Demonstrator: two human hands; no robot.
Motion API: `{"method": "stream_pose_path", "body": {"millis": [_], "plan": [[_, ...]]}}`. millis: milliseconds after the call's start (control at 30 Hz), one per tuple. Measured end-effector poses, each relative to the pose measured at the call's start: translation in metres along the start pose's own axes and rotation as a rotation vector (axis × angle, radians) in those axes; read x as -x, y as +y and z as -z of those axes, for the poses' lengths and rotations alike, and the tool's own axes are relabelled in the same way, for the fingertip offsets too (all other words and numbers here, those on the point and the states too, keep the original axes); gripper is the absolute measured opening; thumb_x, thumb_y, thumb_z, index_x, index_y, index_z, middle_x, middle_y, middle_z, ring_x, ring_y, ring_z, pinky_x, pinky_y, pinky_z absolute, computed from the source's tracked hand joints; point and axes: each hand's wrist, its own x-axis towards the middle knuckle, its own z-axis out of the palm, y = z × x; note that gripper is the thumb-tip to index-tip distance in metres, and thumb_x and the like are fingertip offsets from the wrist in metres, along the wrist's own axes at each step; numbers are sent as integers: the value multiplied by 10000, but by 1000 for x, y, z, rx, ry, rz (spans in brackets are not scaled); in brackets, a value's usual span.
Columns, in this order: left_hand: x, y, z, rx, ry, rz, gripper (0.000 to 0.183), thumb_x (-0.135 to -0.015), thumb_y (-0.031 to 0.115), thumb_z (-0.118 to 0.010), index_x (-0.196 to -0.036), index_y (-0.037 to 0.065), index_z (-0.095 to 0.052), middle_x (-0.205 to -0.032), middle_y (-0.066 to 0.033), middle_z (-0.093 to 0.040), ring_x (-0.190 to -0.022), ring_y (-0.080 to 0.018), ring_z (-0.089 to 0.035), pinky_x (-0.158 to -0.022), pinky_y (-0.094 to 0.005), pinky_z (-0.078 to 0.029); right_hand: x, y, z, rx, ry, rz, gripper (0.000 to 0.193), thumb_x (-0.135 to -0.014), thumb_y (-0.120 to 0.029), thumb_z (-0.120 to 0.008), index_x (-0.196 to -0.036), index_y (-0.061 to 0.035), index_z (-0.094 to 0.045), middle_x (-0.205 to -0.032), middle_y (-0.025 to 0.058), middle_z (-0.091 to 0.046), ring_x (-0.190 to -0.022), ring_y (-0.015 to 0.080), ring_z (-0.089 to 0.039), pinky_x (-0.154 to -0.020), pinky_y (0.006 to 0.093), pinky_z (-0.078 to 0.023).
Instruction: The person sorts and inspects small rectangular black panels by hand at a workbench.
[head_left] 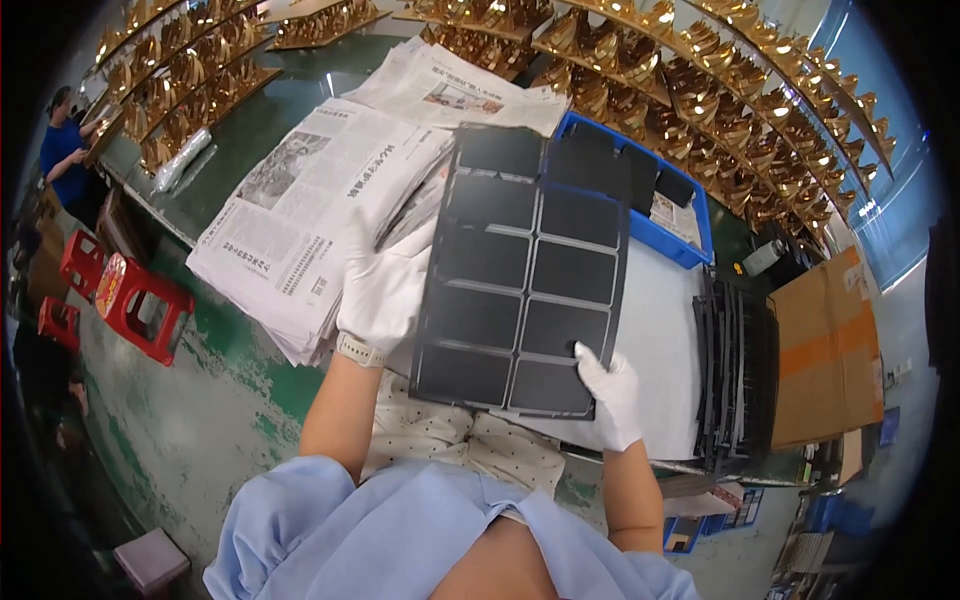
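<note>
A black sheet (520, 290), marked by pale lines into two columns of rectangles, is held up in front of me, tilted. My right hand (612, 395), in a white glove, grips its lower right corner with the thumb on the front face. At the sheet's left edge is my left hand (385, 290), also gloved, its thumb spread away and its fingers reaching toward that edge; the fingertips are partly hidden. Behind the sheet's upper right, a blue tray (700, 255) contains black rectangular pieces (638, 175) and some newspaper.
Piles of newspaper (300, 200) lie on the left of the table. White covering (660, 335) spreads beneath the sheet. Black frame-like strips (735, 370) stand right, beside a cardboard box (830, 350). Gold ornaments (690, 90) fill racks behind. Red stools (145, 305) and another person (70, 165) are left.
</note>
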Motion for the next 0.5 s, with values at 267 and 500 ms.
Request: {"method": "stream_pose_path", "body": {"millis": [267, 500], "plan": [[-28, -30, 20, -147, 403, 88, 288, -1104, 214, -686, -1322, 27, -702, -1204, -123, -793, -1015, -244, -801, -876, -379, -685, -51, -20, 39, 49, -140, 137, 730, -1154, -662, -422, -1134, -26, -778, -1029, 19, -767, -875, 53, -646, -760, 226, -508], [-35, -51, -19, -303, 536, 263, 364, -1077, 293, -732, -1335, 38, -708, -1211, -119, -790, -1021, -239, -788, -878, -393, -665, -85, -88, -7, -111, -87, 81, 500, -1108, -416, -678, -1378, 4, -673, -1207, 80, -759, -1029, 136, -720, -952, 302, -566]]}}
